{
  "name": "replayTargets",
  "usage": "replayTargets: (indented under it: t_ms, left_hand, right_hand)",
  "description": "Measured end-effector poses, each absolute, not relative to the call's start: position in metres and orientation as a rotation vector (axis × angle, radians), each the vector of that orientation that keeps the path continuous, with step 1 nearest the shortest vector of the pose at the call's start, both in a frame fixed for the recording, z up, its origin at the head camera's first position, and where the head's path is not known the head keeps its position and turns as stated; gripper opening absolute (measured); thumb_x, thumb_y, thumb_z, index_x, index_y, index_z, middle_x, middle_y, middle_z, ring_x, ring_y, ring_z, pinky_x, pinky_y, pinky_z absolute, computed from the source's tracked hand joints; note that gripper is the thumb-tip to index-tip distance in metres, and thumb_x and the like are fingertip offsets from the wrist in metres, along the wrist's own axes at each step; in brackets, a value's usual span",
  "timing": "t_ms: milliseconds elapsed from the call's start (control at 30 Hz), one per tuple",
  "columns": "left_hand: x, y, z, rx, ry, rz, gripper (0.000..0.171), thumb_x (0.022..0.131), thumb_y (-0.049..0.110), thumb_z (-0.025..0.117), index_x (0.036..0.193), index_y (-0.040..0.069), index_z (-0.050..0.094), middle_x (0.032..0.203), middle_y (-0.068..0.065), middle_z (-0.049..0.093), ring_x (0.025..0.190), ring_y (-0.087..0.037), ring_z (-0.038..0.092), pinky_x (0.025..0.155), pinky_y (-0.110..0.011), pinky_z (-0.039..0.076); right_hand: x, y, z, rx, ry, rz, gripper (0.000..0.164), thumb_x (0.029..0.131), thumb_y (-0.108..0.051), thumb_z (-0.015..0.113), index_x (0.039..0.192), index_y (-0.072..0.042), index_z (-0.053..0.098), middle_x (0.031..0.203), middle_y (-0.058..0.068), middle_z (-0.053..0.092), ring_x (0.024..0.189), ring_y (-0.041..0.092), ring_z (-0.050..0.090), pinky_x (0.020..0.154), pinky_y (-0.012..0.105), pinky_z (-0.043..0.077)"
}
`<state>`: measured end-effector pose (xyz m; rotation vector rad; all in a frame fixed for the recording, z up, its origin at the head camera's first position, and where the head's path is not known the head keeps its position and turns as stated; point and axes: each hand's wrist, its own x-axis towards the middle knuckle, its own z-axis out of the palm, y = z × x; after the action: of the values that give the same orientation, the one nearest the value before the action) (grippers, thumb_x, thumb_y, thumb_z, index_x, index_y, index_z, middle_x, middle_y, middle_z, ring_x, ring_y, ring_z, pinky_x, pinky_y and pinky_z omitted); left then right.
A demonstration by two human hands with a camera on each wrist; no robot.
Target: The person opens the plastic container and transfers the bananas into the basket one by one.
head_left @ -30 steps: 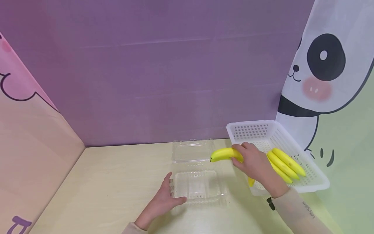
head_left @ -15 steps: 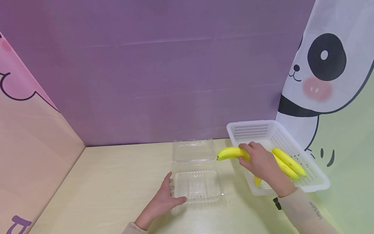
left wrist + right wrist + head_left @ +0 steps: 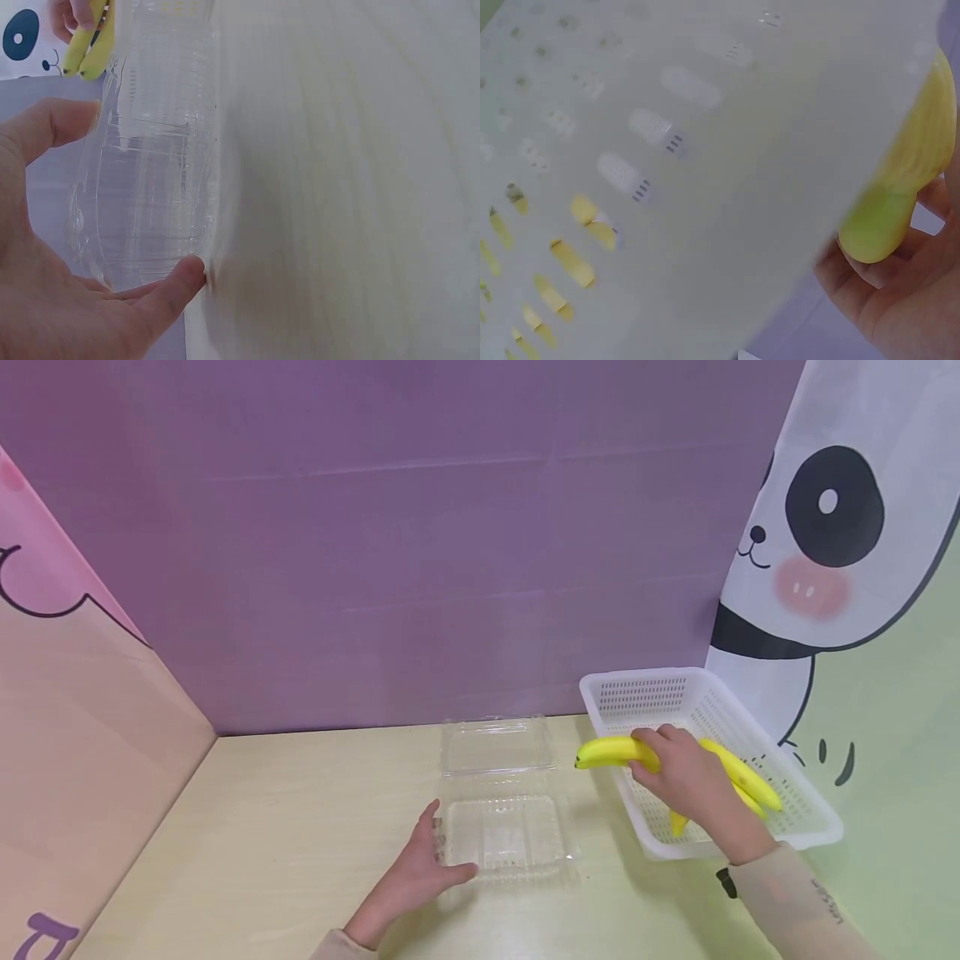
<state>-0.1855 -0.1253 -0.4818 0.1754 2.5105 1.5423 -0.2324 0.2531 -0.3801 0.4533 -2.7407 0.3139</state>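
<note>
My left hand [image 3: 420, 868] holds the left end of an open clear plastic clamshell box [image 3: 517, 839], thumb at the near side and fingers at the far side. The lid [image 3: 495, 747] lies folded back toward the wall. My right hand [image 3: 686, 781] grips a yellow banana [image 3: 611, 750] over the left side of a white slotted basket [image 3: 637, 674], its dark tip pointing left. Another yellow end [image 3: 678, 822] shows beneath the hand. Two banana tips [image 3: 91, 73] appear beside the right hand in the left wrist view; whether both are gripped, I cannot tell.
More bananas [image 3: 750, 781] lie in the basket, partly hidden by the right forearm. Behind the wooden table [image 3: 300, 835] stands a purple backdrop [image 3: 412, 568], with a panda panel [image 3: 840, 568] at the right. The basket wall [image 3: 727, 225] fills much of the right wrist view.
My right hand has moved rightward with the banana, from beside the clamshell box to over the basket's left part. My left hand and the box have stayed in place.
</note>
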Motion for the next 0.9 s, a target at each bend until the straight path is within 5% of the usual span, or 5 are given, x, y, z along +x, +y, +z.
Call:
replayTargets:
  t_ms: [900]
  left_hand:
    - [-0.184,-0.124,-0.479,0.186,2.527,1.523,0.118,0.079,0.028,0.086,0.161,0.002,0.006,0.158,-0.035,0.025,0.139,-0.054,0.035,0.105,-0.069,0.037]
  right_hand:
    - [-0.231,0.301,-0.389,0.296,-2.828,0.354,0.043,0.091,-0.023,0.069,0.128,-0.003,0.061,0.099,0.016,0.061,0.08,0.029,0.053,0.054,0.041,0.045]
